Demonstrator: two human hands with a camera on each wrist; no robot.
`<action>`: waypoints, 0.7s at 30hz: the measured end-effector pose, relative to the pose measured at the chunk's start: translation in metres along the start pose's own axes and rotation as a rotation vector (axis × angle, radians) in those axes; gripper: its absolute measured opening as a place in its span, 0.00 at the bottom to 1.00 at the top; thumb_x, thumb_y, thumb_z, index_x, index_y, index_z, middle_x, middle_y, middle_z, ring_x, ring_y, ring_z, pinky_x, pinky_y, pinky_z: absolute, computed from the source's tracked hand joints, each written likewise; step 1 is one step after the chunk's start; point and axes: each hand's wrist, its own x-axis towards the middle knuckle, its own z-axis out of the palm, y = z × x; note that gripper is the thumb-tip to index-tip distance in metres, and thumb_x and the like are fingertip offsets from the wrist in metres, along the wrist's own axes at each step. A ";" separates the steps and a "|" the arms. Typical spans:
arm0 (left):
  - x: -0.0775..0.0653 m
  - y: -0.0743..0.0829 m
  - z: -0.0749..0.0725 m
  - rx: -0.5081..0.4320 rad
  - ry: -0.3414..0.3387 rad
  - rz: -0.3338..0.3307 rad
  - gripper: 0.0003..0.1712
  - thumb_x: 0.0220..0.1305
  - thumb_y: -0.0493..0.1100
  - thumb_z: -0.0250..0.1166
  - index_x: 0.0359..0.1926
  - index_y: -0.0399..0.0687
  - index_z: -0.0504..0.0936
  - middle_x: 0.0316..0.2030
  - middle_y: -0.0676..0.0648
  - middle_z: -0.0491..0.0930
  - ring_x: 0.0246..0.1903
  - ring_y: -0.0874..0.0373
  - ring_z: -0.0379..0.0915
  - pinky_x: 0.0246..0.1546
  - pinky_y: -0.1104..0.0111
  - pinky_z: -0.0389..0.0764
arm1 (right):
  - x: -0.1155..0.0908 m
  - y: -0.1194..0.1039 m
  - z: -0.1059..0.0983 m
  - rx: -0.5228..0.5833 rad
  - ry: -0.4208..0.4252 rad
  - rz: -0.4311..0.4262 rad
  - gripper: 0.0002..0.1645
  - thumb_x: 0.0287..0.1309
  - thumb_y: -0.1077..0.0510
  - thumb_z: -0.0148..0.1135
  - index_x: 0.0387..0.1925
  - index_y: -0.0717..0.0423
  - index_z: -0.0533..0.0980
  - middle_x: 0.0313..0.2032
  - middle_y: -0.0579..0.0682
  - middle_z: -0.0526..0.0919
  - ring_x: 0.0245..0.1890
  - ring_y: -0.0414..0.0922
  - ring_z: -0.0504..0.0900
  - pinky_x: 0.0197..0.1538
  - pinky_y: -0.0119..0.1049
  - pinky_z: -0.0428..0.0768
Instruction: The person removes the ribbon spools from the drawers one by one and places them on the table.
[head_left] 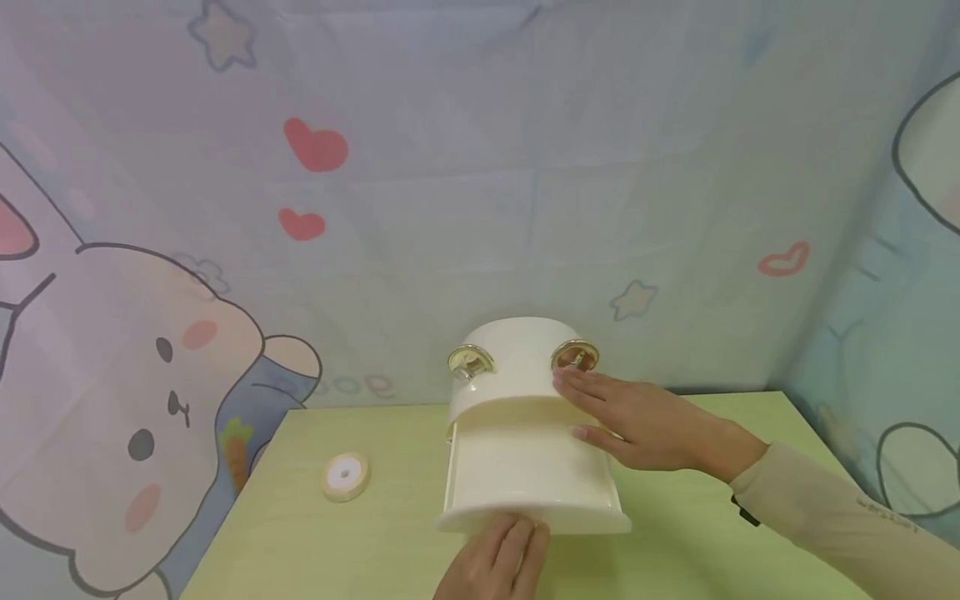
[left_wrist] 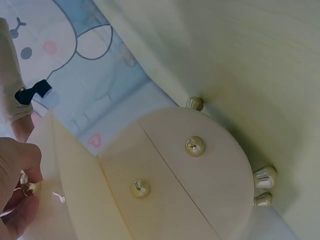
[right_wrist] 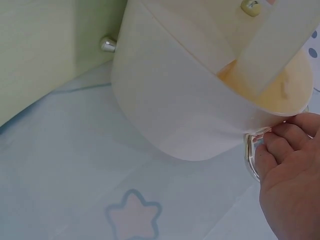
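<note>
One cream box (head_left: 517,362), glossy, with rounded top, standing at lower centre of the head frame on a pale green table (head_left: 300,542); its drawer (head_left: 528,471) is pulled out toward the bottom edge. Left hand (head_left: 498,562), bottom centre: at the drawer's curved front, thumb and finger pinching a small gold knob (left_wrist: 36,188), seen at the left edge of the left wrist view. Right hand (head_left: 645,421), right of centre: fingers straight, thumb apart, fingertips against the box just beside the right-hand gold ring fitting (head_left: 575,356); beige sleeve (head_left: 840,508) and dark wristband (head_left: 745,510) at lower right. A matching ring fitting (head_left: 471,361) sits at the box's upper left. Two gold studs (left_wrist: 195,145) mark the flat panel in the left wrist view. One cream roll (head_left: 358,483), white-centred, lies left of the box. Backdrop: printed cloth (head_left: 450,208), with a rabbit figure (head_left: 112,400) at left, hearts and stars above.
</note>
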 end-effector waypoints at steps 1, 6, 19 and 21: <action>0.001 0.001 0.000 0.010 0.003 -0.004 0.36 0.86 0.53 0.35 0.40 0.39 0.87 0.36 0.44 0.86 0.37 0.52 0.83 0.35 0.69 0.86 | 0.000 0.000 0.000 0.000 -0.001 -0.001 0.40 0.80 0.38 0.47 0.82 0.51 0.57 0.82 0.50 0.59 0.81 0.51 0.63 0.75 0.52 0.72; 0.008 0.000 0.001 0.046 0.025 0.005 0.31 0.85 0.44 0.38 0.38 0.38 0.88 0.36 0.43 0.88 0.36 0.53 0.84 0.36 0.69 0.88 | -0.001 0.002 0.001 -0.008 -0.001 -0.007 0.40 0.80 0.38 0.47 0.82 0.51 0.57 0.82 0.50 0.59 0.81 0.51 0.63 0.75 0.52 0.72; 0.033 -0.019 0.012 0.104 0.145 0.048 0.19 0.73 0.26 0.49 0.31 0.35 0.85 0.30 0.42 0.84 0.31 0.54 0.81 0.33 0.72 0.86 | -0.002 0.001 0.002 -0.006 0.008 -0.015 0.39 0.80 0.40 0.48 0.82 0.52 0.58 0.82 0.51 0.60 0.80 0.52 0.64 0.74 0.53 0.73; 0.030 -0.020 0.016 0.122 0.134 0.044 0.18 0.74 0.27 0.50 0.32 0.36 0.85 0.30 0.42 0.85 0.31 0.54 0.82 0.34 0.71 0.86 | -0.001 0.001 0.001 -0.011 0.013 -0.015 0.38 0.80 0.41 0.49 0.81 0.53 0.58 0.82 0.52 0.60 0.80 0.52 0.64 0.74 0.53 0.74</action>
